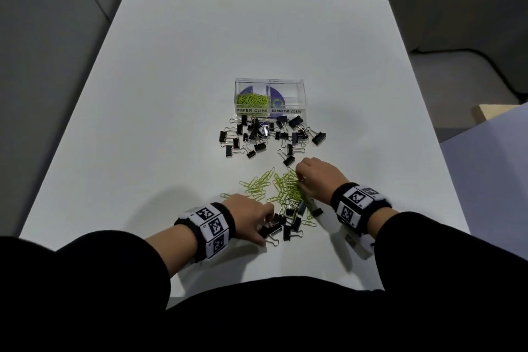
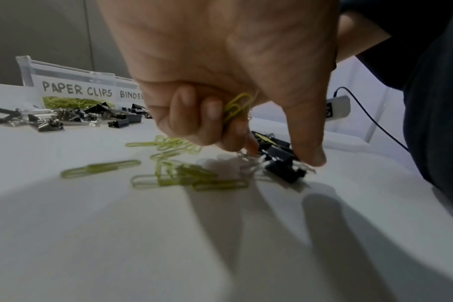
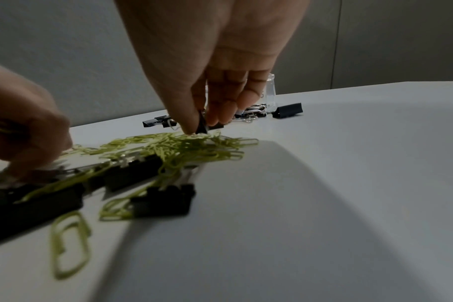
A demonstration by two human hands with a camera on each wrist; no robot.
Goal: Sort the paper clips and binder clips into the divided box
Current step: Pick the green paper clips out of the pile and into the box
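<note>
A clear divided box [image 1: 300, 94] stands mid-table; its left compartment, labelled PAPER CLIPS, holds green paper clips [image 1: 253, 98]. Just in front of it lie several black binder clips [image 1: 265, 134]. Nearer me are loose green paper clips [image 1: 281, 186] and more binder clips [image 1: 288, 223]. My left hand [image 1: 264, 230] keeps a few green paper clips [image 2: 237, 107] curled in its fingers, while thumb and forefinger reach down at a black binder clip [image 2: 282, 165]. My right hand [image 1: 298, 173] points its fingertips [image 3: 188, 128] down at the pile's far edge. A black binder clip [image 3: 202, 125] shows between them; whether it is pinched is unclear.
The white table [image 1: 171, 94] is bare at the left, right and behind the box. Its front edge runs just under my forearms. A pale block and a lilac surface [image 1: 485, 137] stand off the table's right side. A black cable [image 2: 375, 120] trails near my right wrist.
</note>
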